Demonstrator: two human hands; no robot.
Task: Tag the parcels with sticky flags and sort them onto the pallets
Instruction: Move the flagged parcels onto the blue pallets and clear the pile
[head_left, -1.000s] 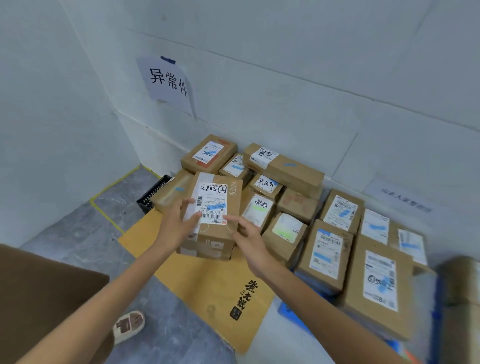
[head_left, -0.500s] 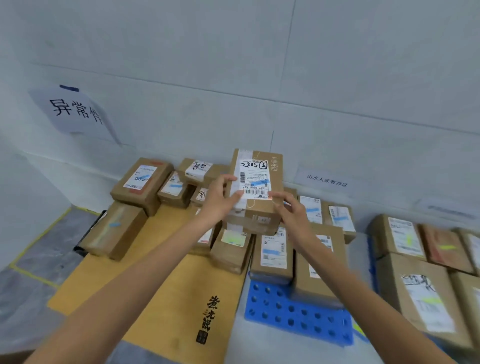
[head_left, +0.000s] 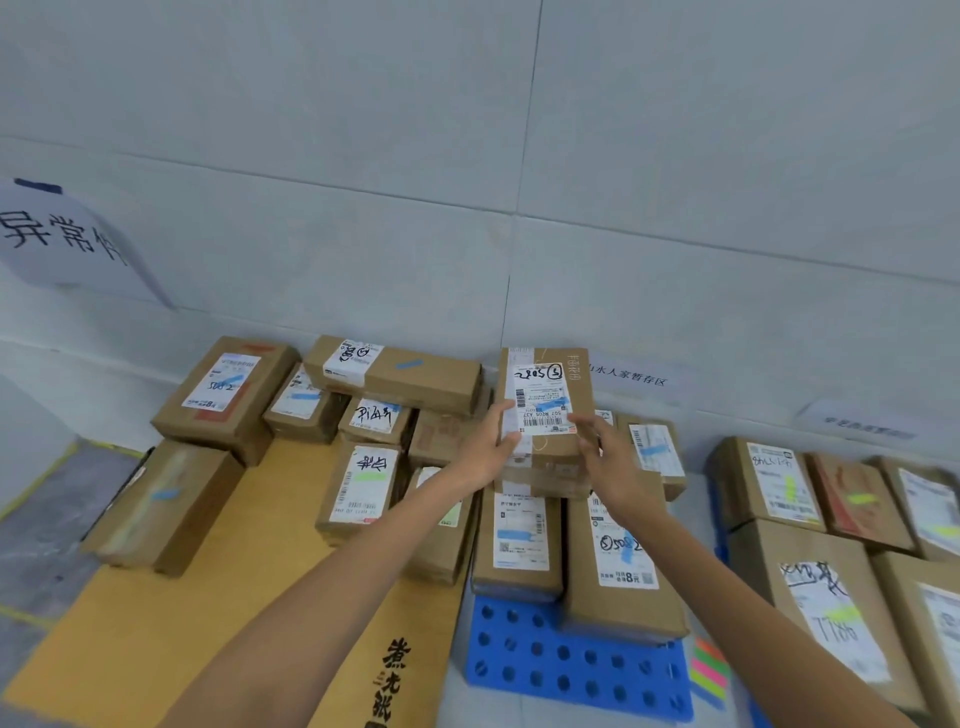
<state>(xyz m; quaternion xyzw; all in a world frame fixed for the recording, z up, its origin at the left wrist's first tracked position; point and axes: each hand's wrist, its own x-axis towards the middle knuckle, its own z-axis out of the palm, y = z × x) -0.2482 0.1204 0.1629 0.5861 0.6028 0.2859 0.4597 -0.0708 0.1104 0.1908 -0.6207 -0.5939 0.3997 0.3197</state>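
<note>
I hold a brown cardboard parcel (head_left: 545, 395) with a white shipping label and a blue flag, lifted above the stacked parcels near the wall. My left hand (head_left: 485, 449) grips its left edge and my right hand (head_left: 605, 465) grips its right edge. Below it two parcels (head_left: 519, 545) with blue flags lie on a blue perforated pallet (head_left: 576, 670). A pad of sticky flags (head_left: 709, 670) in pink, green and blue lies right of that pallet.
Several flagged parcels sit on a brown cardboard sheet (head_left: 208, 623) at left. More parcels with yellow-green flags (head_left: 789, 488) lie at right. Paper signs (head_left: 57, 239) hang on the grey wall. Yellow tape marks the grey floor at far left.
I have lifted the parcel from the cardboard sheet and carried it right, so it now hangs over the parcels on the blue pallet. My view has turned right with it.
</note>
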